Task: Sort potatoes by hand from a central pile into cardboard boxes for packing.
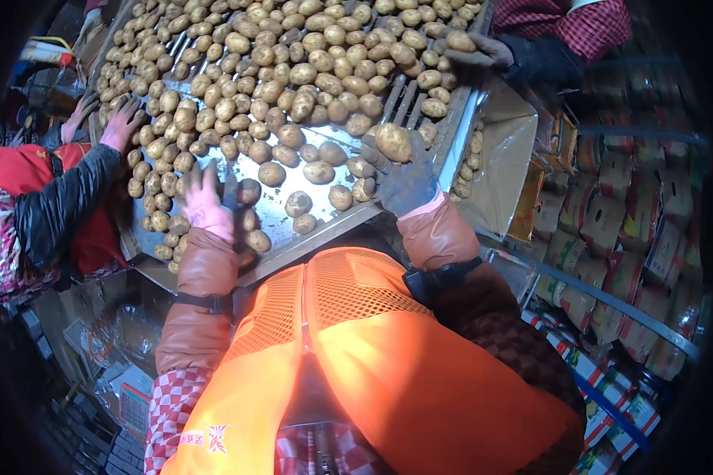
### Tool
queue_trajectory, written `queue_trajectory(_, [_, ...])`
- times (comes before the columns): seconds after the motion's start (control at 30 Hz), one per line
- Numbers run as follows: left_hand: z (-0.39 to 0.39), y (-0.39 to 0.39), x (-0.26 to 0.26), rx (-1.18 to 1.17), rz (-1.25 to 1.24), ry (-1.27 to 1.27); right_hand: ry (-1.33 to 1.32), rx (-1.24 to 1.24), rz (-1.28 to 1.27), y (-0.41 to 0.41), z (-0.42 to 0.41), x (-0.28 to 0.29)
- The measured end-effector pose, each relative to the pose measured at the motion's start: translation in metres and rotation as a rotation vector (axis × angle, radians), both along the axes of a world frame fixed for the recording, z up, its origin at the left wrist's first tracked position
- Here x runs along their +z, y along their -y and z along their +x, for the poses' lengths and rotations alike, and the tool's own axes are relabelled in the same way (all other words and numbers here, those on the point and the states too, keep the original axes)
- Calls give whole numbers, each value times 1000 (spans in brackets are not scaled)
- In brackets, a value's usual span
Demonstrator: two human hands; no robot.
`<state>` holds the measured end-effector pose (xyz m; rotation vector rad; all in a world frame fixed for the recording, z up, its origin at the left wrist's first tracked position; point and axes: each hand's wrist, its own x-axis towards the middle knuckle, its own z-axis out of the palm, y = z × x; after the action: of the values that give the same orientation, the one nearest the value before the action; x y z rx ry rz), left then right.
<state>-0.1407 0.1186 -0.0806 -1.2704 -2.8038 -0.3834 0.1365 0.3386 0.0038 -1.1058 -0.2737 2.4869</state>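
Observation:
My right hand [409, 181], in a grey-and-pink glove, holds a large potato [393, 142] between thumb and fingers at the near right of the sorting table. My left hand [205, 202], gloved the same way, reaches over the near left part with fingers apart. It is beside several potatoes [165, 183], and I see nothing gripped in it. Between my hands, loose potatoes [318, 172] lie on the shiny metal surface [273, 208]. Beyond them a thick spread of potatoes [309, 65] covers the slatted table.
A co-worker's gloved hands [122, 122] touch potatoes on the left. Another co-worker's gloved hand [481, 52] holds a potato at the right. A lined box [499, 148] with potatoes stands against the right edge. Stacked cartons [612, 219] and a metal rail [618, 309] lie farther right.

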Motion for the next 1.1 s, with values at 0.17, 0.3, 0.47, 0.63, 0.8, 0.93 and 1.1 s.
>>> queue_trajectory(0.17, [19,-1,-4,-86,-164,143,78,24,451,-6,8,-21])
queue_trajectory(0.3, [47,-11,0,-198,-64,199,370,191,1005,-13,15,-30])
queue_trajectory(0.47, [47,-8,3,-217,-94,221,533,125,1315,-7,14,-22])
queue_trajectory(0.63, [43,-3,-8,-215,7,124,596,134,1425,-12,30,-26])
queue_trajectory(0.8, [45,-24,15,-342,228,95,384,44,1153,-7,36,-26])
queue_trajectory(0.93, [70,-58,64,-617,387,398,103,50,1170,0,34,-36])
queue_trajectory(1.1, [114,-98,90,-540,312,1154,147,343,1266,3,19,-33])
